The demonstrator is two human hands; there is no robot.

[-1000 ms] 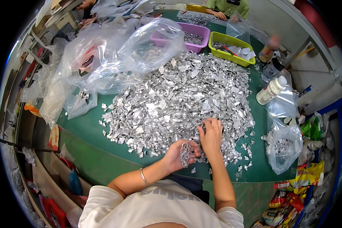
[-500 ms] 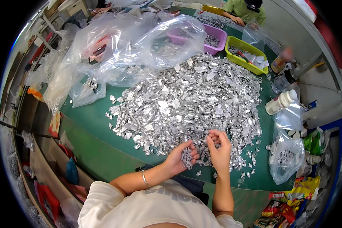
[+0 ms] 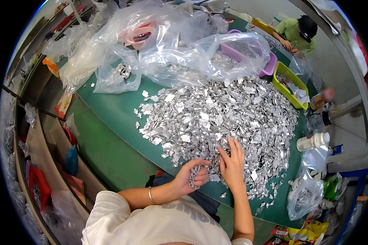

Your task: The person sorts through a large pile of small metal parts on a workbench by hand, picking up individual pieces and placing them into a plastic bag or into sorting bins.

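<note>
A wide heap of small silver metal pieces [image 3: 221, 116] covers the middle of the green table. My left hand [image 3: 185, 174] is at the heap's near edge, its fingers curled round a cluster of small grey metal pieces [image 3: 193, 179]. Just to its right, my right hand [image 3: 233, 168] rests palm down on the near part of the heap. Its fingers are stretched out and its thumb stands apart. Anything beneath those fingertips is hidden.
Clear plastic bags [image 3: 171, 61] lie behind the heap. A purple basket [image 3: 270, 65] and a yellow-green basket [image 3: 301, 101] stand at the back right. A white bottle [image 3: 313, 141] and a bag of pieces [image 3: 302, 200] are at the right. Across the table sits another person [image 3: 296, 32].
My right hand has moved from beside the left hand onto the heap, its fingers straightening. My left fingers have curled further over the pieces. The whole view has shifted.
</note>
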